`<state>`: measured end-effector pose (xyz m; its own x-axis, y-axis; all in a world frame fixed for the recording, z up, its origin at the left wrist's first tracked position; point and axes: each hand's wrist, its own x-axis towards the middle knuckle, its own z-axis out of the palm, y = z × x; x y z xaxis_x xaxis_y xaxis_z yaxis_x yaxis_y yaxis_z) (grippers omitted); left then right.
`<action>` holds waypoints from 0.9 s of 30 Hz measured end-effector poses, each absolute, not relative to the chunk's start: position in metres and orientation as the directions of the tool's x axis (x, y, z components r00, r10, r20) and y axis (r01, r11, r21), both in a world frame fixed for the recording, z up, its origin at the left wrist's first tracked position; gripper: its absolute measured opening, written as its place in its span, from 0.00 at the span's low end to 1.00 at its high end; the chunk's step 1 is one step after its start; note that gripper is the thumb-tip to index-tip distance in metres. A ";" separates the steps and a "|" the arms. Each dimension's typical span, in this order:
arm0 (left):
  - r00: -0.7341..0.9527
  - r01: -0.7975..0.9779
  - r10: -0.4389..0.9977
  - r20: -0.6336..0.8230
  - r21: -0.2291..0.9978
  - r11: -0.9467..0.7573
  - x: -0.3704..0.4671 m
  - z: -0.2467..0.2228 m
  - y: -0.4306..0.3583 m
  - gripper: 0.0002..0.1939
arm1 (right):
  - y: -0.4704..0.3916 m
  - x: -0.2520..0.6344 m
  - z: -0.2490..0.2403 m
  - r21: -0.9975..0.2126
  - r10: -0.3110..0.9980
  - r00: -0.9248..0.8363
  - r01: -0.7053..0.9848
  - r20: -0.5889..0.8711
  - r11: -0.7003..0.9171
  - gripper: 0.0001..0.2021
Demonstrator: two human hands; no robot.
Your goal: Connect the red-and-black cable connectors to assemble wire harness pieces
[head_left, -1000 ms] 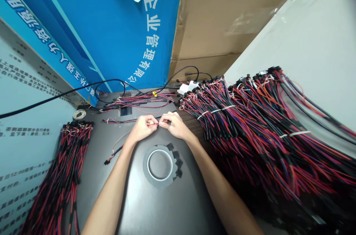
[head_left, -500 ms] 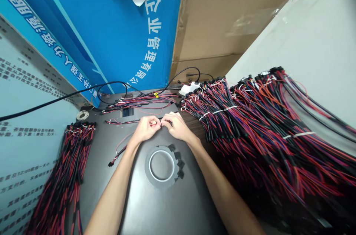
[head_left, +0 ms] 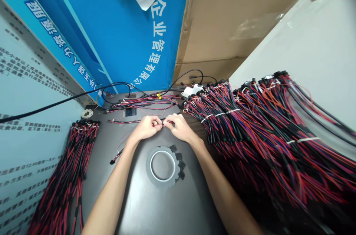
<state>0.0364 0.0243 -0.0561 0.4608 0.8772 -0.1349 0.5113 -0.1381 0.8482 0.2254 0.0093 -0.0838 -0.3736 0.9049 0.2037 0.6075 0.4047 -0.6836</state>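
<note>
A thin red-and-black insulated wire (head_left: pixel 158 125) runs crosswise between the left hand (head_left: pixel 146 128) and right hand (head_left: pixel 179 127), both equally near, their fingers pinching it.

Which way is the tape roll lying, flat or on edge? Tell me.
The tape roll lies flat: its round opening faces up, with grey table visible through it.

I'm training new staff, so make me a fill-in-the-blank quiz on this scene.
The left hand, holding wire beside the right hand, is beyond a roll of ____.
Dark pieces stick out from the roll's ____ side.
The panel with white characters is ____.
The wire bundle nearest the coiled cord lies to the person's ____.

Missing: tape; right; blue; left.
</note>
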 end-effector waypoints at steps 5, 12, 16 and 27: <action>0.584 0.552 0.767 -0.265 0.822 -0.136 0.020 -0.030 0.023 0.19 | 0.008 0.227 -0.074 -0.681 0.902 -0.404 0.617 0.155 0.393 0.10; 0.582 0.494 0.767 -0.269 0.866 -0.071 -0.001 -0.023 0.024 0.18 | 0.009 0.235 -0.070 -0.717 0.898 -0.424 0.590 0.117 0.372 0.12; 0.559 0.484 0.781 -0.277 0.874 -0.036 0.001 -0.031 0.029 0.15 | 0.006 0.226 -0.068 -0.785 0.896 -0.419 0.501 0.150 0.365 0.10; 0.357 0.630 0.931 0.077 0.715 -0.301 -0.033 0.048 -0.010 0.16 | 0.011 0.211 -0.095 -0.780 0.882 -0.349 0.434 0.317 0.452 0.08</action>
